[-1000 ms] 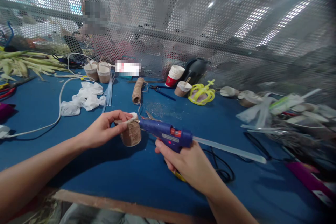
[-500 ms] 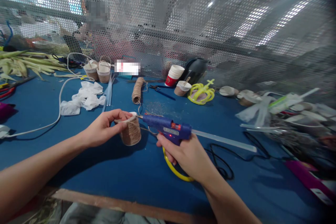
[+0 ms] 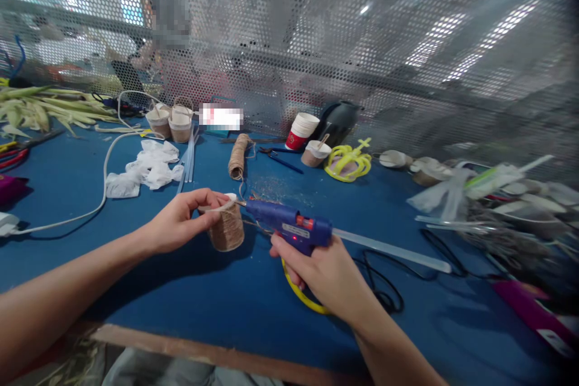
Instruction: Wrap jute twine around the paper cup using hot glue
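My left hand (image 3: pixel 192 217) pinches the white rim of a paper cup wrapped in brown twine (image 3: pixel 227 230), held tilted above the table. In my right hand (image 3: pixel 316 265) is a blue hot glue gun (image 3: pixel 287 223) with a small red light lit. Its nozzle meets the cup near the rim, on the right side. A long clear glue stick (image 3: pixel 393 250) juts from the back of the gun. Behind the cup lies a roll of twine (image 3: pixel 238 157), a strand leading from it toward the cup. Under the gun a yellow ring (image 3: pixel 305 298) shows partly.
Wrapped cups (image 3: pixel 181 125), crumpled white tissue (image 3: pixel 147 170) and glue sticks (image 3: pixel 189 157) lie left of the twine. Pliers (image 3: pixel 283 158), stacked paper cups (image 3: pixel 302 131) and a yellow crown-shaped piece (image 3: pixel 348 163) stand behind. Clutter fills the right; a black cord (image 3: pixel 384 289) loops nearby.
The back of the glue gun has dipped slightly, and the glue stick's end sits a little lower and farther right. The left hand and cup stay nearly still.
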Demonstrator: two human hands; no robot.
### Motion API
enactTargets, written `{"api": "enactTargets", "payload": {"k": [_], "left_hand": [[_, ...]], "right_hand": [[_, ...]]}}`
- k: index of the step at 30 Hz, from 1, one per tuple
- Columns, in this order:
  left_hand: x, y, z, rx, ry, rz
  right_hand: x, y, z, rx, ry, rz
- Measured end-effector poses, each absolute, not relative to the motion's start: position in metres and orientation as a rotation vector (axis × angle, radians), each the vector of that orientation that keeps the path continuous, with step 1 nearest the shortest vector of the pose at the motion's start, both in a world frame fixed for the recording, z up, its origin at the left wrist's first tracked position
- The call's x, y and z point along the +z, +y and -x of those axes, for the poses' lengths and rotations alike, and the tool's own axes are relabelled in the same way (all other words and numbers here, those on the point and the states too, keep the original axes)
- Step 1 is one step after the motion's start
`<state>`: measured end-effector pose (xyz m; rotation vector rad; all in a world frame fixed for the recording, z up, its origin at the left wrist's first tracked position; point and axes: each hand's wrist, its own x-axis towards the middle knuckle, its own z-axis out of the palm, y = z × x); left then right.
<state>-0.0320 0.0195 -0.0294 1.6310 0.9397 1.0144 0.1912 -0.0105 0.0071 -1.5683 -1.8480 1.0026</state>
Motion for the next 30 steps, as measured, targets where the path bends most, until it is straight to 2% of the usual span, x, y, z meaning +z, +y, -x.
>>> {"api": "enactTargets", "payload": {"k": [17, 30], "left_hand": [[-0.030, 0.019, 0.032, 1.026, 0.926, -1.633], [-0.030, 0.021, 0.033, 1.029, 0.911, -1.644]], "right_hand": [[-0.007, -0.018, -0.188, 0.962, -1.850, 1.515], [0.003, -0.011, -0.192, 1.015, -1.858, 1.515]]}}
